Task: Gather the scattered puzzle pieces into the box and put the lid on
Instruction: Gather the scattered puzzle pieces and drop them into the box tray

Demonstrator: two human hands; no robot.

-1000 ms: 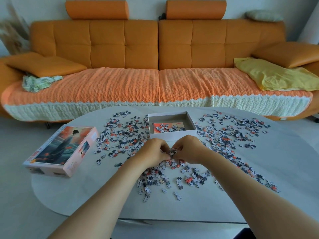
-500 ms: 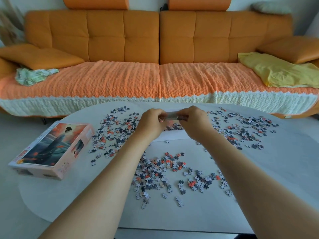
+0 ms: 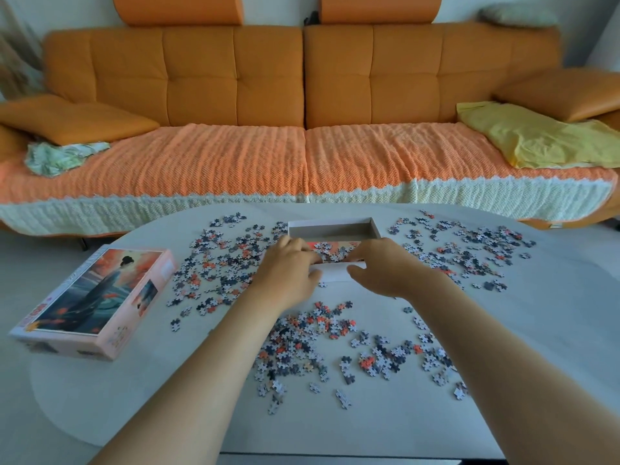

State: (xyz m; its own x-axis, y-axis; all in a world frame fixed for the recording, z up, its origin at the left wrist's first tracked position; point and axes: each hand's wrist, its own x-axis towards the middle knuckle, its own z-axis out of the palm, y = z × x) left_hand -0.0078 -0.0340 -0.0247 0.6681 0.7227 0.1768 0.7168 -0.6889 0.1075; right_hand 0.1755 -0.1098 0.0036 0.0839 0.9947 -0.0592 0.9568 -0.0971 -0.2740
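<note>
A white open box (image 3: 330,225) stands mid-table with some puzzle pieces and an orange sheet inside. My left hand (image 3: 290,273) and my right hand (image 3: 385,268) hover over its near rim, fingers spread, holding nothing. Scattered puzzle pieces lie left of the box (image 3: 221,263), right of it (image 3: 466,250) and in a near heap (image 3: 312,344) under my forearms. The lid (image 3: 97,297), printed with a figure in a robe, rests picture-up at the table's left edge.
The pale oval table (image 3: 553,330) fills the foreground. Behind it stands an orange sofa (image 3: 302,95) with a knitted cover, a yellow cloth (image 3: 536,135) at right and a green cloth (image 3: 57,156) at left.
Both hands pinched up pieces from the near heap, carried them forward to the box, and have now spread apart over its near rim with nothing in them.
</note>
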